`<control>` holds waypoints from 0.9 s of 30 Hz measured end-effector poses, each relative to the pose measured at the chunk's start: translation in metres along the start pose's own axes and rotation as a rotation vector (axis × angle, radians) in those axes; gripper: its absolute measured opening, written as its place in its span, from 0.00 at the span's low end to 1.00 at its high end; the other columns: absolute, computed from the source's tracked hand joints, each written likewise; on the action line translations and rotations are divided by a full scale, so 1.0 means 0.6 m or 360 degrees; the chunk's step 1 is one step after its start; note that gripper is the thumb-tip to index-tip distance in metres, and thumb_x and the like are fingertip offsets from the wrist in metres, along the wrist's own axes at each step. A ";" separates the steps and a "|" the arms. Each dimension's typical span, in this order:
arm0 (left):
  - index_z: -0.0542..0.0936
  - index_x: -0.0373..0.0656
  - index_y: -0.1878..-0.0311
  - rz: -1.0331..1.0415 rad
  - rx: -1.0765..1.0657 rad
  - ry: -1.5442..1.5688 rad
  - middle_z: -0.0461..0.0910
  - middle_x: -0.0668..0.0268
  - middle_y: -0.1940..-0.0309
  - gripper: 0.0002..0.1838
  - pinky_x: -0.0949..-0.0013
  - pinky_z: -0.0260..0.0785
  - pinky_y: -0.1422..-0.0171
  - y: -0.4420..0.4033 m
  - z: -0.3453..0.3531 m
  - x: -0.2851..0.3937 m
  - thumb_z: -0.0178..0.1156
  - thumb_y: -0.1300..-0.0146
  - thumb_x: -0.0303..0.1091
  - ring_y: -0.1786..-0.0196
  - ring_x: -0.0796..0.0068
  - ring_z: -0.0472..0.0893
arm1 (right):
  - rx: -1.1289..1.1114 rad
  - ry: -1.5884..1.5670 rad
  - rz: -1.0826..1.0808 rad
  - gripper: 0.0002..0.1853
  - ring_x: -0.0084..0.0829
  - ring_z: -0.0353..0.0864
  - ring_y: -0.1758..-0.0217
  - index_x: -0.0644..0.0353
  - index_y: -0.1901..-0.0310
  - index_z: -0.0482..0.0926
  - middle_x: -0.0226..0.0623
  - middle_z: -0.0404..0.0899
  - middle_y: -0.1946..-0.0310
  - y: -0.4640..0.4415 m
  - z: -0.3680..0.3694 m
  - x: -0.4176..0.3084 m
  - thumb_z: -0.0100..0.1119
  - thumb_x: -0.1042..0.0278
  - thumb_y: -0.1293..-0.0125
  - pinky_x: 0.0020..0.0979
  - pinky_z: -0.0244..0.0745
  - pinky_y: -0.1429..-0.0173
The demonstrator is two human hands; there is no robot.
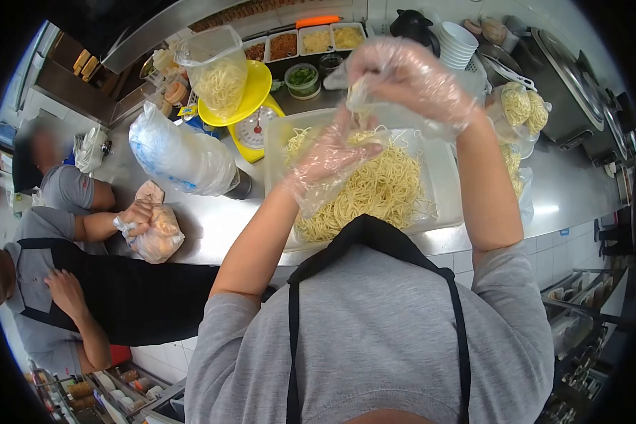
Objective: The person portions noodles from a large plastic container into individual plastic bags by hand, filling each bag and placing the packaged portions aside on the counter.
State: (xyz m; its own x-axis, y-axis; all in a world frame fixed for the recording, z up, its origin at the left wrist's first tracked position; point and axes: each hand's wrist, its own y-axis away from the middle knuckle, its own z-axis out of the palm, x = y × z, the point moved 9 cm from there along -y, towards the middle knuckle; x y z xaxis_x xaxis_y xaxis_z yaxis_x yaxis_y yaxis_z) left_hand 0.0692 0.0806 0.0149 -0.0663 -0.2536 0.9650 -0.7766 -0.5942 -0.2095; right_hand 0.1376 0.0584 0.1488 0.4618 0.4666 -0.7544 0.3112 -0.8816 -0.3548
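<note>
A white plastic tub (445,180) in front of me holds a heap of yellow noodles (374,187). My left hand (332,159), in a clear plastic glove, is over the tub's left side, its thumb apart from the fingers. Higher up, my right hand (410,78), gloved the same way, curls its fingers together above the tub's far edge. Something pale and partly see-through shows at the right fingertips; I cannot tell whether it is noodle or plastic.
On a yellow scale (251,131) sits a bag of noodles (222,88). A wrapped stack of containers (184,155) stands left, and bagged noodle portions (517,106) lie right. Toppings trays (283,46) line the back. At left, a co-worker's hand (136,215) grips a filled plastic bag (159,237).
</note>
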 end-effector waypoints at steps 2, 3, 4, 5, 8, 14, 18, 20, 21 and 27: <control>0.51 0.45 0.30 -0.0085 -0.0091 -0.0416 0.68 0.56 0.43 0.46 0.63 0.63 0.37 0.000 0.002 0.000 0.68 0.48 0.37 0.42 0.63 0.70 | 0.0063 0.0185 0.0030 0.09 0.22 0.75 0.58 0.62 0.62 0.74 0.30 0.74 0.63 0.001 -0.030 -0.025 0.54 0.84 0.45 0.26 0.73 0.52; 0.51 0.45 0.30 -0.0177 -0.0175 -0.0831 0.68 0.57 0.42 0.44 0.64 0.64 0.38 0.003 0.000 -0.009 0.66 0.46 0.35 0.41 0.64 0.70 | 0.0119 0.0362 0.0063 0.09 0.21 0.75 0.58 0.63 0.62 0.73 0.30 0.73 0.64 0.005 -0.041 -0.027 0.55 0.84 0.45 0.25 0.73 0.53; 0.51 0.45 0.30 -0.0175 -0.0187 -0.0831 0.68 0.57 0.42 0.44 0.64 0.64 0.38 0.006 -0.011 -0.017 0.66 0.46 0.35 0.41 0.64 0.70 | 0.0013 0.0176 0.0089 0.07 0.24 0.77 0.59 0.64 0.64 0.74 0.34 0.74 0.66 0.008 -0.033 0.002 0.56 0.80 0.46 0.28 0.75 0.55; 0.53 0.45 0.31 -0.0092 0.0070 -0.0729 0.69 0.57 0.44 0.42 0.64 0.65 0.39 0.008 -0.051 -0.021 0.66 0.45 0.35 0.43 0.63 0.72 | -0.0167 0.0571 0.0256 0.07 0.28 0.78 0.59 0.64 0.64 0.75 0.38 0.76 0.65 0.011 -0.016 0.041 0.56 0.75 0.44 0.30 0.75 0.55; 0.56 0.43 0.32 -0.0055 0.0317 -0.0727 0.71 0.57 0.47 0.41 0.65 0.67 0.43 0.031 -0.125 -0.002 0.66 0.46 0.34 0.47 0.65 0.74 | -0.0906 0.1422 0.1018 0.14 0.39 0.80 0.56 0.63 0.63 0.78 0.49 0.79 0.62 0.076 0.056 0.251 0.53 0.59 0.41 0.37 0.75 0.54; 0.59 0.42 0.33 -0.0104 0.0198 -0.0796 0.71 0.57 0.46 0.37 0.66 0.69 0.45 0.046 -0.122 0.001 0.65 0.45 0.34 0.49 0.67 0.74 | -0.1234 0.0931 0.0912 0.15 0.45 0.79 0.59 0.63 0.56 0.74 0.51 0.79 0.63 0.171 0.178 0.345 0.53 0.62 0.40 0.40 0.73 0.54; 0.59 0.44 0.33 -0.0027 0.0033 -0.0786 0.70 0.58 0.45 0.35 0.65 0.68 0.43 0.036 -0.095 0.015 0.63 0.43 0.34 0.48 0.68 0.73 | -0.0615 0.0833 0.0711 0.09 0.40 0.76 0.64 0.60 0.63 0.73 0.44 0.76 0.69 0.111 0.038 0.215 0.58 0.71 0.45 0.34 0.71 0.57; 0.59 0.44 0.33 -0.0072 0.0005 -0.0678 0.69 0.58 0.44 0.36 0.65 0.67 0.42 0.025 -0.080 0.030 0.63 0.43 0.34 0.47 0.69 0.72 | -0.0568 0.0798 0.0673 0.08 0.37 0.75 0.64 0.60 0.63 0.73 0.41 0.75 0.70 0.102 0.012 0.162 0.58 0.71 0.45 0.33 0.71 0.58; 0.58 0.45 0.33 -0.0110 -0.0015 -0.0570 0.68 0.59 0.43 0.37 0.65 0.66 0.41 0.018 -0.069 0.035 0.64 0.43 0.34 0.46 0.70 0.71 | -0.0522 0.0774 0.0631 0.08 0.33 0.74 0.65 0.60 0.64 0.72 0.39 0.74 0.71 0.099 0.002 0.140 0.58 0.71 0.45 0.31 0.70 0.58; 0.59 0.44 0.33 0.0196 -0.0060 -0.0341 0.69 0.55 0.46 0.39 0.63 0.67 0.40 0.001 0.009 0.092 0.67 0.46 0.39 0.45 0.65 0.72 | -0.0041 0.0339 0.0214 0.10 0.23 0.73 0.59 0.62 0.59 0.74 0.30 0.73 0.63 0.087 -0.032 0.000 0.59 0.76 0.43 0.27 0.70 0.54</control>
State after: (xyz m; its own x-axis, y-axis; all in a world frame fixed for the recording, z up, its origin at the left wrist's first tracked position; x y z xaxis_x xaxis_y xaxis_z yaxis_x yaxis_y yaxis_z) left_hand 0.0682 0.0619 0.0673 -0.0307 -0.4807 0.8763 -0.7941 -0.5208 -0.3135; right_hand 0.1698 0.0135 0.1408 0.6644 0.3521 -0.6592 0.2551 -0.9359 -0.2428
